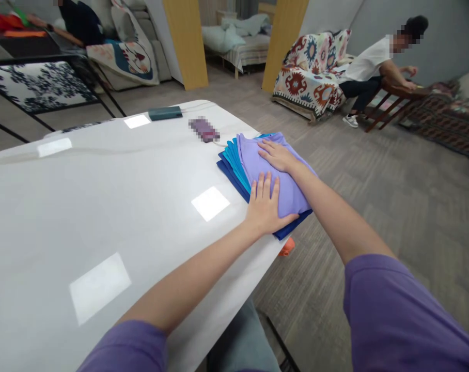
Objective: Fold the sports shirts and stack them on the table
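A stack of folded cloths lies at the right edge of the white table (149,201). On top is a lavender folded cloth (292,188), with bright blue folded cloths (234,157) and a navy folded cloth (231,176) showing beneath it. My left hand (263,206) lies flat with fingers spread over the near left part of the stack. Farther back, my right hand (279,156) rests flat on the lavender cloth, fingers stretched out. Neither hand grasps anything. What lies under the palms is hidden.
A phone (204,129) with a cable and a dark green box (165,113) lie toward the table's far edge. Something orange (286,247) shows below the table edge. A patterned chair (41,85) stands at the left. One person (368,62) sits at the right, another at the far left.
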`<move>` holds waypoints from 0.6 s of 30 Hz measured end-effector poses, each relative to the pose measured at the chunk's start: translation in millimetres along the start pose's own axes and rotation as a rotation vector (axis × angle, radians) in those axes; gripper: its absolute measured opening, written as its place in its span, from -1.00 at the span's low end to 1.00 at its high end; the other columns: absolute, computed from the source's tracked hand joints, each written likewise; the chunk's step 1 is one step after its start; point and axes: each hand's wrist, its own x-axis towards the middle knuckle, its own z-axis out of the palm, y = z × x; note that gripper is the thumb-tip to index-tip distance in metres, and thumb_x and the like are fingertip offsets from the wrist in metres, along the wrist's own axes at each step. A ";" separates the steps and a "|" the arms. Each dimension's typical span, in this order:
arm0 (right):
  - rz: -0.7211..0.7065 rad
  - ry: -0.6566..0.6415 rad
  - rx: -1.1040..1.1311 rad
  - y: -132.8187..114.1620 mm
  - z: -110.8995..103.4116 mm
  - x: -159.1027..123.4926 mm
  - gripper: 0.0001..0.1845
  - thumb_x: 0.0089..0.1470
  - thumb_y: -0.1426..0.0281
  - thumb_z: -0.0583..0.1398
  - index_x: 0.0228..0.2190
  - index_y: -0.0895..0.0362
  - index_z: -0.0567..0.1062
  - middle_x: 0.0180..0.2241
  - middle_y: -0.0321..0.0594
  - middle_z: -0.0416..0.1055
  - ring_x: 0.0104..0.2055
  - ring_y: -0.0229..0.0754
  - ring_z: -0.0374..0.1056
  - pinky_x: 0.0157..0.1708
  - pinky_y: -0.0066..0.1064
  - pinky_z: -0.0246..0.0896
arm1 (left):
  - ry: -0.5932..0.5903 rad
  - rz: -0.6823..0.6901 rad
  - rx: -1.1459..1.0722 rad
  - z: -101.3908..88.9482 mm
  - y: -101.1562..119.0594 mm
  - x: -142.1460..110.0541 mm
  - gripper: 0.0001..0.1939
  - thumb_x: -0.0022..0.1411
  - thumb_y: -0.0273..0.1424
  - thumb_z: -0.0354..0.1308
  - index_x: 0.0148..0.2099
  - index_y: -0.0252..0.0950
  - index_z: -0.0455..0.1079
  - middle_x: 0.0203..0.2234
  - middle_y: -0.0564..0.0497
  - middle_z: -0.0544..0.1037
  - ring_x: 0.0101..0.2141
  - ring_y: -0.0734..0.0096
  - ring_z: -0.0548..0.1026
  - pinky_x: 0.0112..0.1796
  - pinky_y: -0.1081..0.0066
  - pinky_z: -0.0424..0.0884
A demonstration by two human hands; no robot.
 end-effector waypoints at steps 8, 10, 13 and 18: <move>-0.113 0.191 -0.018 -119.5 -32.1 -51.1 0.13 0.31 -0.41 -0.13 0.51 0.10 0.36 0.50 0.35 0.22 0.62 0.59 0.00 0.58 0.59 -0.40 | -0.144 0.023 -0.055 -166.7 7.8 -209.6 -0.08 0.55 0.25 0.04 0.65 -0.25 0.14 0.57 -0.28 0.27 0.57 -0.07 0.19 0.52 -0.07 0.17; -0.122 0.279 -0.022 -155.6 -18.7 -60.5 0.25 0.17 -0.51 -0.23 0.57 -0.05 0.25 0.57 0.06 0.18 0.61 0.70 -0.09 0.60 0.55 -0.36 | -0.007 -0.161 0.018 -227.2 -14.1 -303.9 -0.20 0.57 0.15 0.12 0.60 -0.21 0.22 0.49 -0.26 0.40 0.49 -0.02 0.34 0.49 -0.03 0.24; -0.171 0.233 -0.036 -228.7 19.8 -72.3 0.29 0.07 -0.56 -0.32 0.58 -0.23 0.18 0.55 0.08 0.20 0.60 0.58 0.02 0.60 0.52 -0.21 | 0.273 -0.556 0.139 -305.9 -52.0 -467.5 -0.40 0.59 0.00 0.16 0.47 -0.22 0.37 0.35 -0.24 0.54 0.37 0.02 0.48 0.41 0.02 0.39; -0.540 0.037 0.228 -424.0 93.0 -104.0 0.13 0.06 -0.61 -0.09 0.41 -0.33 0.43 0.33 -0.02 0.54 0.42 0.57 0.38 0.57 0.43 0.03 | 0.583 -1.054 0.369 -366.4 -92.8 -702.7 -0.49 0.56 -0.10 0.14 0.38 -0.24 0.43 0.30 -0.22 0.55 0.34 -0.02 0.50 0.40 0.02 0.39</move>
